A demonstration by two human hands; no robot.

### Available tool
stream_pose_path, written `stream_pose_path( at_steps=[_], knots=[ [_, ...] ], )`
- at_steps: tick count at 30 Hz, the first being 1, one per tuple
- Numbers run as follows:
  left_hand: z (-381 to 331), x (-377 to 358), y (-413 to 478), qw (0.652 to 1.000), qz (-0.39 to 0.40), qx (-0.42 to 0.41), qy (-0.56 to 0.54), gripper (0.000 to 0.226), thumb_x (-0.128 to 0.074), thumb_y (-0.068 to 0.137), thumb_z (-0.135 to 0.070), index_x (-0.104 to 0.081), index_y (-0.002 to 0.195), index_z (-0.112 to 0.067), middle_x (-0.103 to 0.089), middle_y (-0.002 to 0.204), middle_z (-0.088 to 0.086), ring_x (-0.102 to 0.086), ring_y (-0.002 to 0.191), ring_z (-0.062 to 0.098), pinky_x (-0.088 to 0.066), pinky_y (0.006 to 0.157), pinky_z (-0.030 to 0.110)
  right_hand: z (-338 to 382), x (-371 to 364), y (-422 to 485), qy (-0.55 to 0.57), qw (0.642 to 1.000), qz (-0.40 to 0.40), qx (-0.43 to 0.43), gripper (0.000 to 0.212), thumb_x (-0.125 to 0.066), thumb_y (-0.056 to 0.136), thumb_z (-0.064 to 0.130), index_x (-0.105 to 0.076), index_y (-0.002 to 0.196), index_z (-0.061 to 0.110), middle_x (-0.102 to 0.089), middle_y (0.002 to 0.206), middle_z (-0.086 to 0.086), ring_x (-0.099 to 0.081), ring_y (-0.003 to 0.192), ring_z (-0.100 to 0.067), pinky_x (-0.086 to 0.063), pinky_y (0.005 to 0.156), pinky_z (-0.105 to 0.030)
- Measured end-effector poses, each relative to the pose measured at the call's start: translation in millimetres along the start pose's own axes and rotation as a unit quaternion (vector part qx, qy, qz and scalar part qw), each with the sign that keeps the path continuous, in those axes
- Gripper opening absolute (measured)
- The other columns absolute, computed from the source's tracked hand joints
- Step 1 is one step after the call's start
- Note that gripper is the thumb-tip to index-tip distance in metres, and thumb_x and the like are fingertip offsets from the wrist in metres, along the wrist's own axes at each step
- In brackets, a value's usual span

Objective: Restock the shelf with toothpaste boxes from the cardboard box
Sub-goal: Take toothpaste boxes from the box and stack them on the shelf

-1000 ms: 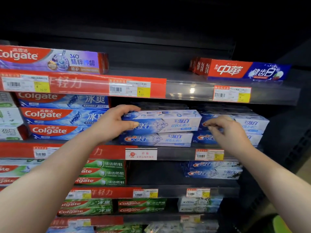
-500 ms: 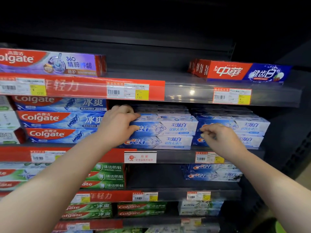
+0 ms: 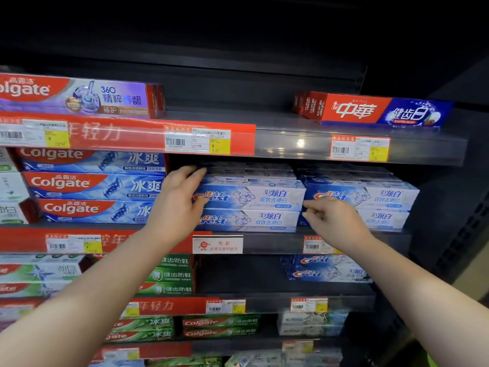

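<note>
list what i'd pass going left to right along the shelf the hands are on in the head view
white boxes at the edge → Colgate stack → left hand → left Crest stack → right hand → right Crest stack

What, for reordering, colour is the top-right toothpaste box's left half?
Red, on the red-and-blue cardboard toothpaste box; head view.

Two hands (image 3: 177,205) (image 3: 336,221); mid-shelf front: three Colgate boxes (image 3: 90,185), four Crest boxes (image 3: 259,198).

On grey metal shelf (image 3: 272,243): stacked blue Colgate cartons (image 3: 92,185) at left, two piles of pale Crest cartons (image 3: 254,198) just beside, at right.
</note>
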State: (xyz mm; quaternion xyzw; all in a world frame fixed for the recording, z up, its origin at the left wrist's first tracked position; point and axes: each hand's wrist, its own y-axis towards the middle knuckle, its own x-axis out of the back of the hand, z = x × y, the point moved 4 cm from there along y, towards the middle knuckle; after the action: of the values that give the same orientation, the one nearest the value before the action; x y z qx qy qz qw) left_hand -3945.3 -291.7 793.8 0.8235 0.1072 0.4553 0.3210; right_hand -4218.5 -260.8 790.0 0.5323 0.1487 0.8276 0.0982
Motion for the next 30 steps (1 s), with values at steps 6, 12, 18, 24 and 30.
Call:
stream_pose_path(
  at_steps=[6,12,18,24,30],
  knots=[
    [9.3,-2.7,-39.7,0.976,0.034,0.17,-0.128,0.068,-0.062,0.085,-0.016,-0.028,0.144,-0.015,-0.048,0.131,0.0,-0.046,0.117,0.015,-0.037,0.097,0.029,-4.0,-13.3,-2.7,-0.032,0.998,0.047,-0.026,0.027,-0.053,0.087,0.02,-0.063,0.1,-0.001,-0.066,0.094,-0.013,-0.061,0.087,-0.029,-0.051,0.08,-0.041],
    [23.1,-10.5,-41.9,0.939,0.088,0.268,-0.195,0.056,-0.059,0.087,-0.014,-0.039,0.139,-0.01,-0.057,0.128,0.008,-0.054,0.117,0.02,-0.042,0.098,0.032,1.2,-18.7,-7.7,-0.069,0.996,0.047,-0.043,0.021,-0.049,0.09,0.028,-0.067,0.098,0.019,-0.063,0.095,-0.003,-0.06,0.091,-0.025,-0.048,0.076,-0.033],
    [26.3,-12.0,-45.7,0.905,0.084,0.301,-0.288,0.048,-0.052,0.089,0.0,-0.043,0.135,-0.005,-0.057,0.127,0.004,-0.054,0.108,0.011,-0.043,0.088,0.018,4.5,-26.0,-5.9,-0.039,0.996,0.07,-0.033,0.025,-0.048,0.089,0.02,-0.055,0.065,0.02,-0.05,0.057,0.003,-0.051,0.063,-0.02,-0.041,0.057,-0.029],
    [25.6,-17.1,-46.4,0.906,0.076,0.29,-0.299,0.054,-0.049,0.089,0.004,-0.034,0.14,-0.005,-0.052,0.133,0.006,-0.046,0.108,0.005,-0.036,0.09,0.018,5.3,-28.8,-3.3,-0.044,0.996,0.07,-0.046,0.02,-0.046,0.088,0.018,-0.053,0.069,0.018,-0.05,0.069,-0.003,-0.048,0.07,-0.022,-0.038,0.063,-0.028],
    [26.5,-20.6,-45.6,0.911,0.102,0.284,-0.28,0.059,-0.049,0.089,0.003,-0.029,0.143,-0.009,-0.052,0.133,0.004,-0.049,0.109,0.007,-0.039,0.077,0.011,4.7,-32.4,0.0,-0.039,0.994,0.086,-0.053,0.014,-0.046,0.09,0.017,-0.045,0.076,0.019,-0.045,0.085,-0.003,-0.046,0.079,-0.021,-0.037,0.07,-0.029]
  ],
)
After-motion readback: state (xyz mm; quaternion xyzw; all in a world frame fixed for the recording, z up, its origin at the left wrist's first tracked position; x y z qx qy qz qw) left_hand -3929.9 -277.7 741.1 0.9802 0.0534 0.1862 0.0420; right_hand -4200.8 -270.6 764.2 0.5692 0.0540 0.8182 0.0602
